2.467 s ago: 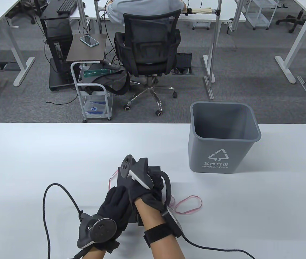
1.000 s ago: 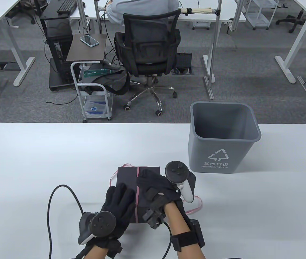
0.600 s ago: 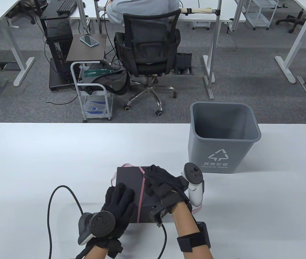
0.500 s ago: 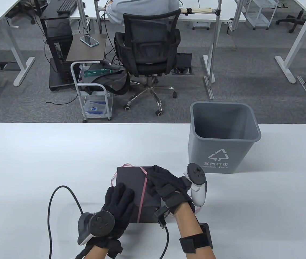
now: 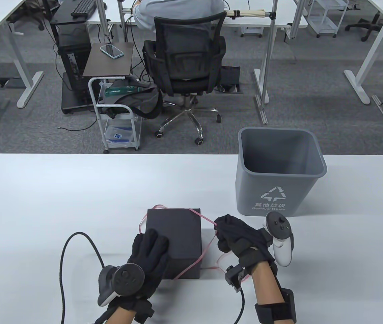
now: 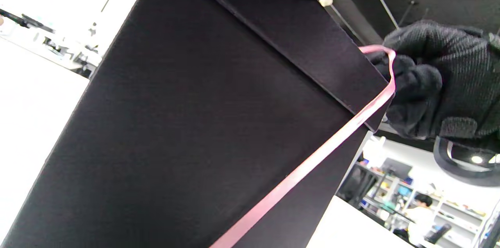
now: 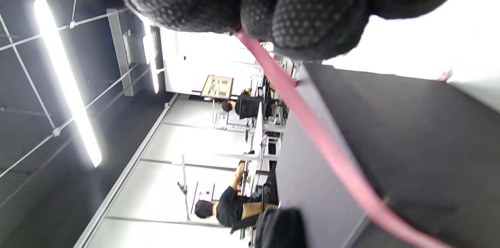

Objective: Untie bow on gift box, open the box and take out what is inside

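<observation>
Sitting near the front edge of the worktop, the black gift box has its lid on and its long side running away from the person. The pink ribbon no longer lies across the top: it runs off the far right corner and the near right corner, and both strands meet beside the box in the right hand. That hand's grip is clenched on the ribbon, pinching it between curled fingertips, as the right wrist view shows plainly. The box lies to the left of that hand, just beside it, so any further pull goes rightward, away from the box and along the short side. More ribbon loops at the far left corner, so I judge it is not yet free of the box.

The left hand lies flat on the near left part of the lid, fingers straight, pressing the box down rather than grasping it. It is the hand nearer the box.

Half a second ago the right hand was over the lid's right edge with the ribbon crossing the top as a diagonal band; now it has moved out to the right and dragged the band off the lid. The left hand has not shifted. A grey waste bin stands further back on the right.
</observation>
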A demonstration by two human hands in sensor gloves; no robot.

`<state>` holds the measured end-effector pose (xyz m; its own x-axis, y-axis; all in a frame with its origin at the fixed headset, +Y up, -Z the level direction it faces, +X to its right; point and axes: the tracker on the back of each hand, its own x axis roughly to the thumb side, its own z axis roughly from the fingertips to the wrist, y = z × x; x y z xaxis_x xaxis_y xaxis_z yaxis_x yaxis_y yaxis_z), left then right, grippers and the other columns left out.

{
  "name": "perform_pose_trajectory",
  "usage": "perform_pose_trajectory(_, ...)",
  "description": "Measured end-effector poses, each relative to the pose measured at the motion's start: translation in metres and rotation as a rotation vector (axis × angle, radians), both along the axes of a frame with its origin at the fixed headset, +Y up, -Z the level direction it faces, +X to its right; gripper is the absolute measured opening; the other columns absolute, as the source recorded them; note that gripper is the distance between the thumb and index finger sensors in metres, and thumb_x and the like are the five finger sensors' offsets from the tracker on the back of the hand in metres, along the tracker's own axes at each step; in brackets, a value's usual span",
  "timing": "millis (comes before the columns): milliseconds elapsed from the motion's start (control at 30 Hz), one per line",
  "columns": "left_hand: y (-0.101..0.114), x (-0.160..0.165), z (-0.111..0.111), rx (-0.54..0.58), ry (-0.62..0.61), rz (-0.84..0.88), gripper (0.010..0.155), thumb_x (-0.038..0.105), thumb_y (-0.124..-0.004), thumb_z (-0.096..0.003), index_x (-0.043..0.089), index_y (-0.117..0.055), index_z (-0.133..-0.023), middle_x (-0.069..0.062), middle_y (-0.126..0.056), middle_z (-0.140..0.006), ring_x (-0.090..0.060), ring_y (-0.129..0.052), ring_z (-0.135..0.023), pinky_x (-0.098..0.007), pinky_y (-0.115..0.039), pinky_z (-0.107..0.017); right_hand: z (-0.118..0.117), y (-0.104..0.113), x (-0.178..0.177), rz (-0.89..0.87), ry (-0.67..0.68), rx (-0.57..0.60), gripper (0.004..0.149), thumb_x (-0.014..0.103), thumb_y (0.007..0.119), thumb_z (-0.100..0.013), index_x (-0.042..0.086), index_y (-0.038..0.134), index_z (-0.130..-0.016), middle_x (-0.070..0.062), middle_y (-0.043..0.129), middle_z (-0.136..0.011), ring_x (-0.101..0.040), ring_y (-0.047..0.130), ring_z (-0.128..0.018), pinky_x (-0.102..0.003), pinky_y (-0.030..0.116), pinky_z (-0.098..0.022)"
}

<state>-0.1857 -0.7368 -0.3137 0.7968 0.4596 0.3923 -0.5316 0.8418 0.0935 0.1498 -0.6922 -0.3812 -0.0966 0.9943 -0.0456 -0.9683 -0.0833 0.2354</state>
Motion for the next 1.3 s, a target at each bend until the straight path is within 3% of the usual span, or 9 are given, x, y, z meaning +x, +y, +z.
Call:
perform_pose_trajectory(267,0.0,0.0,0.0,-0.005,-0.001,0.006,0.058,0.047,-0.059,-0.0664,0.02,-0.055,-0.117,-0.02,-0.037,-0.128,-0.064,-0.044,-0.104,-0.061,-0.056,-0.075,0.005,-0.024,0.026,0.241,-0.121,0.003,0.044,0.034,0.076,-0.062,0.002,0.076,-0.091,-0.015,0.085,-0.067,-0.018,0.094,-0.039,-0.047,0.079,-0.038)
perform_pose_trajectory(467,0.0,-0.001,0.0,-0.007,0.002,0.009,0.058,0.047,-0.059,-0.0665,0.02,-0.055,-0.117,-0.02,-0.036,-0.128,-0.063,-0.044,-0.104,-0.061,-0.056,-0.075,0.005,-0.035,0.027,0.226,-0.197,0.013,0.044,0.035,0.074,-0.062,0.002,0.073,-0.092,-0.014,0.084,-0.068,-0.017,0.094,-0.041,-0.047,0.079,-0.039)
perform_pose_trajectory(633,0.0,-0.001,0.0,-0.015,0.006,0.02,0.058,0.047,-0.059,-0.0665,0.02,-0.055,-0.117,-0.02,-0.036,-0.128,-0.063,-0.044,-0.104,-0.061,-0.057,-0.075,0.007,-0.047,0.024,0.339,-0.347,0.038,0.045,0.034,0.074,-0.062,0.001,0.073,-0.093,-0.015,0.084,-0.069,-0.018,0.095,-0.041,-0.047,0.08,-0.039)
perform_pose_trajectory(967,-0.001,-0.001,0.0,-0.013,0.008,0.024,0.058,0.047,-0.058,-0.0665,0.02,-0.054,-0.117,-0.02,-0.035,-0.128,-0.063,-0.044,-0.104,-0.061,-0.057,-0.074,0.019,-0.045,0.024,0.378,-0.087,0.084,0.043,0.031,0.076,-0.062,0.002,0.074,-0.094,-0.018,0.083,-0.072,-0.024,0.095,-0.046,-0.052,0.077,-0.044)
perform_pose_trajectory(1233,-0.002,-0.001,0.0,-0.023,0.006,0.035,0.058,0.047,-0.058,-0.0667,0.02,-0.054,-0.117,-0.02,-0.034,-0.128,-0.063,-0.043,-0.104,-0.061,-0.056,-0.074,0.026,-0.044,0.014,0.811,0.016,0.091,0.039,0.026,0.074,-0.064,0.009,0.072,-0.098,-0.022,0.074,-0.087,-0.036,0.087,-0.066,-0.06,0.064,-0.059)
perform_pose_trajectory(1300,-0.001,-0.001,0.0,-0.024,0.006,0.031,0.058,0.047,-0.058,-0.0667,0.02,-0.053,-0.117,-0.02,-0.034,-0.128,-0.063,-0.043,-0.104,-0.061,-0.056,-0.075,0.026,-0.043,0.015,0.852,0.037,0.082,0.038,0.025,0.074,-0.064,0.01,0.072,-0.099,-0.023,0.068,-0.092,-0.038,0.083,-0.072,-0.061,0.06,-0.063)
